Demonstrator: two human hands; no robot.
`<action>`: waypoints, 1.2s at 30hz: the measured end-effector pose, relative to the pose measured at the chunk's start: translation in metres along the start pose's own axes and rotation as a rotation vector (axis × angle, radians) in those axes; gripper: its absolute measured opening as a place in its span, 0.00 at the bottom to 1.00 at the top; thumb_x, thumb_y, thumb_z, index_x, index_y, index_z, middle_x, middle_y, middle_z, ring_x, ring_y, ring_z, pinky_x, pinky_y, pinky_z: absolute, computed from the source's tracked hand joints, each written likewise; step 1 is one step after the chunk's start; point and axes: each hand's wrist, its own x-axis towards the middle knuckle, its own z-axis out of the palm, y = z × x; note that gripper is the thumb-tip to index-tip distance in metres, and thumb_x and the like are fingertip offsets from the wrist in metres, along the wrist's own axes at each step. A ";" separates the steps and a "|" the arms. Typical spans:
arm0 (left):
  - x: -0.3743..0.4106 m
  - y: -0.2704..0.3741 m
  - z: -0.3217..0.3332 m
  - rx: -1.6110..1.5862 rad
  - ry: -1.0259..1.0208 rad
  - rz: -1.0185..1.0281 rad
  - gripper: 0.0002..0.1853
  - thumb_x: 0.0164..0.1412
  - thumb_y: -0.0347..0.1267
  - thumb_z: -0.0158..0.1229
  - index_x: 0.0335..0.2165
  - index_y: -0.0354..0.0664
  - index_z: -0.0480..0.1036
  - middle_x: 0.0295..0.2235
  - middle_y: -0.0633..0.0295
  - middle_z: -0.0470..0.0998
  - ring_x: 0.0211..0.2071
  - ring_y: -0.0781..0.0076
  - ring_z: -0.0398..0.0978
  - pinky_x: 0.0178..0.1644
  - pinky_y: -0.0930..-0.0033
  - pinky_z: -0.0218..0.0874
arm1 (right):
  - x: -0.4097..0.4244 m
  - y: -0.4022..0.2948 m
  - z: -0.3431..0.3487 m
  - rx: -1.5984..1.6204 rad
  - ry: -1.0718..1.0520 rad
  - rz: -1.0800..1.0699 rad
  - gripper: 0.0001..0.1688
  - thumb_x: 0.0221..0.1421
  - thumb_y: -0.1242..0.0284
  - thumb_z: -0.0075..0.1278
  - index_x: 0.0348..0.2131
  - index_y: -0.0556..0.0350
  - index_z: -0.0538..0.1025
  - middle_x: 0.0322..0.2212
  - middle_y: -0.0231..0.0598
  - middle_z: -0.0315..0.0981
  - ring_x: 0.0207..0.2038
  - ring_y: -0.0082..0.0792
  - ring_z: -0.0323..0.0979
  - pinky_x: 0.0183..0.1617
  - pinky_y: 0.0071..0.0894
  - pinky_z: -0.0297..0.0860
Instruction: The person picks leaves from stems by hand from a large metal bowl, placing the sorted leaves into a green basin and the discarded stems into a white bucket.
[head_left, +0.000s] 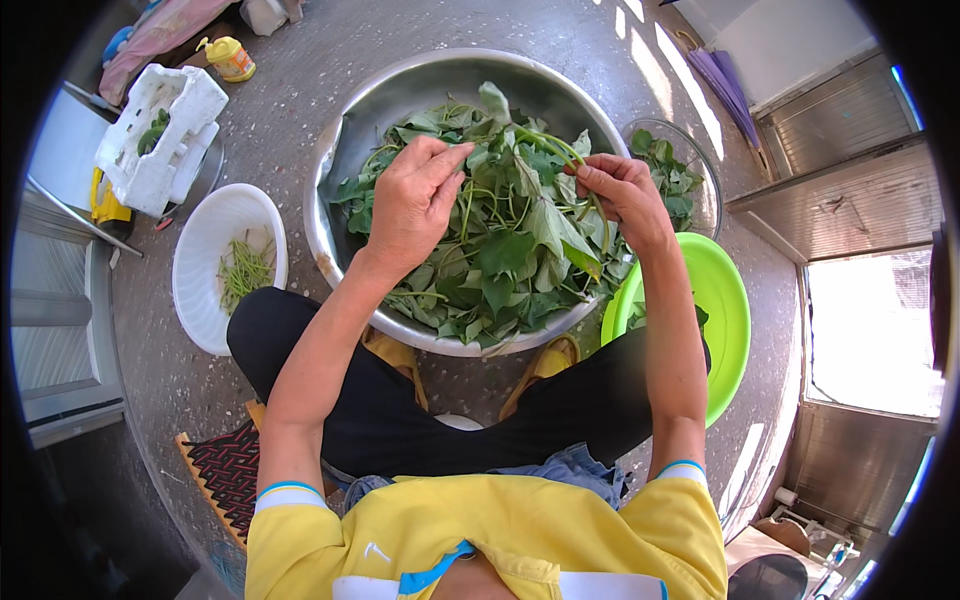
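A wide metal basin (465, 346) filled with long-stemmed green leaves (506, 251) stands on the floor before me. Over its right part, my right hand (619, 191) pinches a few green leaf stems (551, 141) between thumb and fingers; they stretch up to the left. My left hand (420, 199) is above the left part of the leaves, its thumb and fingertips close together near the leafy sprigs. Whether anything is between those fingertips cannot be seen. A white plastic basin (199, 300) at the left holds a small heap of thin green stems (246, 268).
A lime-green plastic basin (720, 322) with some leaves is by my right knee. Behind it stands a clear bowl (712, 176) of leaves. Upper left are a white foam box (184, 127) and a yellow pump bottle (230, 60). A purple umbrella (724, 94) leans upper right.
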 end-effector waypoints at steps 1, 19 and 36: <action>0.005 0.006 -0.002 0.071 -0.019 0.096 0.13 0.45 0.22 0.57 0.34 0.39 0.74 0.27 0.60 0.69 0.27 0.67 0.68 0.29 0.68 0.60 | -0.004 -0.004 0.006 -0.072 -0.054 0.003 0.12 0.50 0.69 0.52 0.31 0.60 0.76 0.18 0.26 0.69 0.15 0.10 0.52 0.17 0.13 0.46; 0.009 -0.039 0.002 -0.925 -0.205 -0.863 0.07 0.52 0.30 0.57 0.28 0.35 0.74 0.17 0.68 0.70 0.13 0.87 0.62 0.14 0.85 0.50 | 0.003 0.019 0.050 -0.240 -0.245 -0.012 0.17 0.51 0.67 0.49 0.35 0.65 0.76 0.27 0.33 0.75 0.23 0.15 0.62 0.25 0.16 0.61; -0.003 -0.042 0.008 -1.023 -0.084 -0.880 0.06 0.53 0.28 0.56 0.29 0.35 0.73 0.20 0.64 0.73 0.16 0.84 0.69 0.18 0.82 0.63 | 0.040 0.040 0.006 0.609 0.171 0.188 0.08 0.47 0.73 0.48 0.28 0.59 0.73 0.17 0.31 0.69 0.11 0.14 0.54 0.11 0.15 0.45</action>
